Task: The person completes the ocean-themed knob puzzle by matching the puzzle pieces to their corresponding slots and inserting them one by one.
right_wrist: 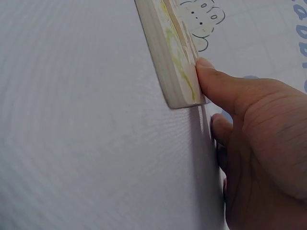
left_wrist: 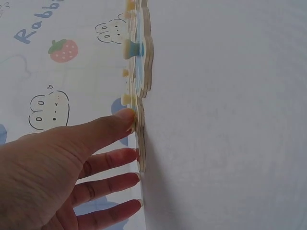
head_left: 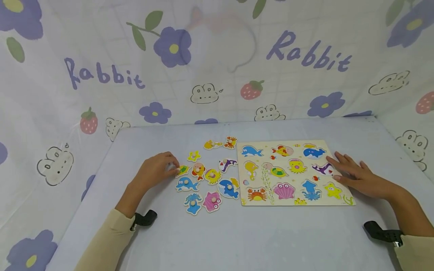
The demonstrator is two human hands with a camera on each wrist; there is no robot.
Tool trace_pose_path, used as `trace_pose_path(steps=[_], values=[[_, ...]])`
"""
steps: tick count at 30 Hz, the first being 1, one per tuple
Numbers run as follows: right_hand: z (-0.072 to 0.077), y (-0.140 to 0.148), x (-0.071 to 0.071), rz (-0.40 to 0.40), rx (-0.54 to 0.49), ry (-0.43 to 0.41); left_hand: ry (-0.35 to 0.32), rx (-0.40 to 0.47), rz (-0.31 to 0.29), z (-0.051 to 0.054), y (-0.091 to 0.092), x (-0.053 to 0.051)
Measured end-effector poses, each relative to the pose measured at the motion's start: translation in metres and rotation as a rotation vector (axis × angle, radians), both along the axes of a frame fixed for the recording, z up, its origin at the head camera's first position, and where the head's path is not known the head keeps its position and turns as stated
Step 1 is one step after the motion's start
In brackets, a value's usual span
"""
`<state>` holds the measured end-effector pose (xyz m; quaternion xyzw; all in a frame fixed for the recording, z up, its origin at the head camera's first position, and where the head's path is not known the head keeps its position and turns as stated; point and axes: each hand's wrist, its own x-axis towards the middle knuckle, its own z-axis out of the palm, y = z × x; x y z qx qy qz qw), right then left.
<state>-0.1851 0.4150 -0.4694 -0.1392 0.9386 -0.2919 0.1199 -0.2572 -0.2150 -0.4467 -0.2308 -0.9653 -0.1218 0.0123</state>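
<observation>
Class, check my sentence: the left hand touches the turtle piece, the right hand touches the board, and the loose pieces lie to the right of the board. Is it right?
Not quite: the loose pieces lie to the left of the board, as the head view shows. The left hand does touch the turtle piece, and the right hand does touch the board.

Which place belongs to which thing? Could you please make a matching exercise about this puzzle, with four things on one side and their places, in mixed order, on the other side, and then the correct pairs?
Things
1. left hand
2. right hand
3. shell piece
4. crab piece

Places
A. beside the squid piece
B. at the right edge of the board
C. beside the yellow fish piece
D. at the turtle piece

Pairs: 1-D, 2-B, 3-A, 4-C
</observation>
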Motion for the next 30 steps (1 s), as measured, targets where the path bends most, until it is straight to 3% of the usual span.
trace_pose_path(steps=[13, 22, 30], values=[[-0.005, 0.002, -0.002, -0.002, 0.001, -0.002, 0.034, -0.046, -0.029, 0.002, 0.000, 0.001], [-0.001, 0.000, 0.000, -0.009, -0.009, -0.007, 0.020, -0.045, -0.054, 0.002, 0.000, 0.000], [-0.004, 0.002, -0.002, -0.010, -0.002, -0.004, 0.046, -0.049, -0.088, 0.012, -0.002, 0.004]])
